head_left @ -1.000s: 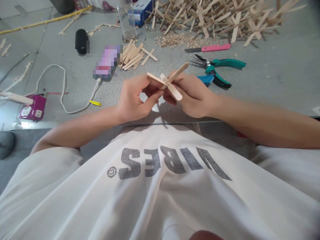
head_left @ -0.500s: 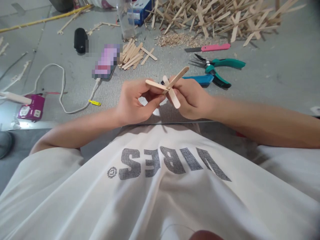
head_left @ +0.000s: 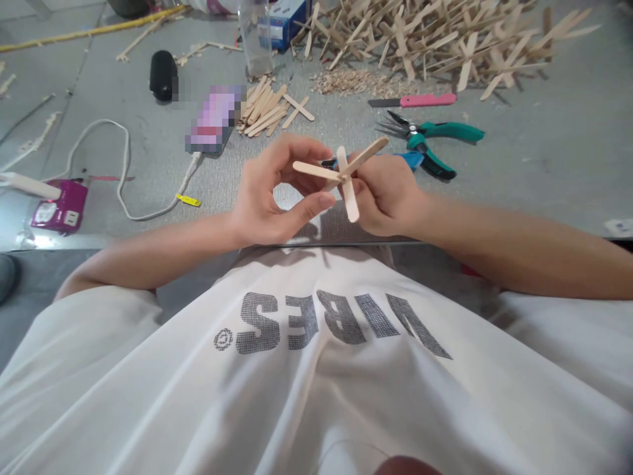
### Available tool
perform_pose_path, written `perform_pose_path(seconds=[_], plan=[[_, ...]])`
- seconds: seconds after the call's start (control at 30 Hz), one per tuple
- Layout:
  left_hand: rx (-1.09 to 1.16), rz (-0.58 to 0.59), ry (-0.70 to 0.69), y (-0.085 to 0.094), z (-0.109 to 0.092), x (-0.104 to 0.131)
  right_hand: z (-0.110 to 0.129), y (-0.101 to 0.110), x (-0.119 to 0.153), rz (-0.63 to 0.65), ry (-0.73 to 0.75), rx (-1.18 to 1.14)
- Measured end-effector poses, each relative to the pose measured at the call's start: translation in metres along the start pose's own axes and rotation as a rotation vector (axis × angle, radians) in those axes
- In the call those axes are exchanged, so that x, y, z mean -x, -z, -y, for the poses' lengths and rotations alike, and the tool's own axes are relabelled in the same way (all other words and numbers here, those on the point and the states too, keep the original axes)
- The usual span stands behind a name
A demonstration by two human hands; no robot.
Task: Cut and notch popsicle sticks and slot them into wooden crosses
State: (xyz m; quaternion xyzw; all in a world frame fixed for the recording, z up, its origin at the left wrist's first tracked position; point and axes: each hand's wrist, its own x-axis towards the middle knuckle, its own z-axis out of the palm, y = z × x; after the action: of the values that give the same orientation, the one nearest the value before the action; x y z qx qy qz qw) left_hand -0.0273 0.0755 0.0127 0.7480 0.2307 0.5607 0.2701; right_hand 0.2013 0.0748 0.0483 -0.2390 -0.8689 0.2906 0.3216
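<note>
A piece made of joined wooden craft sticks, crossed with their ends pointing several ways, is held up just over the table's near edge. My right hand is closed on it, thumb and fingers pinching near the crossing. On the other side, my left hand curves round the piece with thumb and fingers apart. One stick end reaches into the gap of that hand; whether a fingertip touches it I cannot tell. Behind my right hand lies a blue-handled tool, mostly hidden.
Green-handled pliers and a pink-handled blade lie at right. A heap of crossed sticks fills the back, with wood shavings before it. Loose sticks, a phone, its white cable and a black case are at left.
My left hand's thumb and fingers have spread apart and come off the stick piece. The piece has shifted slightly right in my right hand and turned a little.
</note>
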Motion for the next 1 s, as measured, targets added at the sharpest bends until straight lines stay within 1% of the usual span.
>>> perform_pose_path(seconds=[0.07,0.17,0.2,0.23,0.3,0.37,0.43,0.47,0.5,0.53,0.6,0.67,0.7,0.8,0.9,1.0], plan=[[-0.033,-0.039,-0.085,0.001,-0.001,-0.003,-0.001,0.001,0.0,0.008,0.01,0.012],[-0.125,-0.058,-0.34,0.002,-0.01,-0.01,0.0,0.002,-0.001,0.045,-0.017,-0.015],[-0.169,-0.055,-0.391,0.003,-0.013,-0.011,0.002,0.002,-0.001,0.056,-0.034,-0.032],[-0.22,-0.05,-0.396,0.004,-0.015,-0.012,0.003,0.002,-0.001,0.064,-0.048,-0.05],[-0.298,-0.045,-0.342,0.005,-0.016,-0.012,0.007,0.003,0.0,0.074,-0.064,-0.088],[-0.297,-0.055,-0.32,0.006,-0.014,-0.011,0.009,0.006,0.0,0.09,-0.065,-0.115],[-0.221,-0.057,-0.352,0.005,-0.012,-0.01,0.01,0.008,0.0,0.1,-0.033,-0.135],[-0.169,-0.049,-0.35,0.004,-0.012,-0.009,0.01,0.009,0.0,0.1,-0.005,-0.146],[-0.119,-0.034,-0.32,0.004,-0.013,-0.009,0.01,0.009,-0.001,0.097,0.024,-0.157],[-0.076,-0.019,-0.266,0.003,-0.015,-0.008,0.009,0.01,-0.001,0.094,0.047,-0.168],[-0.031,0.004,-0.109,0.003,-0.02,-0.007,0.009,0.01,-0.002,0.103,0.06,-0.184],[-0.039,0.018,0.031,0.003,-0.024,-0.007,0.009,0.011,-0.003,0.112,0.025,-0.191],[-0.046,0.022,0.064,0.003,-0.025,-0.006,0.009,0.011,-0.003,0.113,0.0,-0.196],[-0.057,0.019,0.084,0.002,-0.022,-0.005,0.009,0.01,-0.004,0.096,-0.025,-0.243],[-0.066,-0.011,0.08,0.001,-0.018,-0.003,0.007,0.01,-0.004,0.065,0.011,-0.292],[-0.031,-0.038,-0.016,-0.002,-0.013,-0.002,0.004,0.01,-0.004,0.072,0.068,-0.318]])
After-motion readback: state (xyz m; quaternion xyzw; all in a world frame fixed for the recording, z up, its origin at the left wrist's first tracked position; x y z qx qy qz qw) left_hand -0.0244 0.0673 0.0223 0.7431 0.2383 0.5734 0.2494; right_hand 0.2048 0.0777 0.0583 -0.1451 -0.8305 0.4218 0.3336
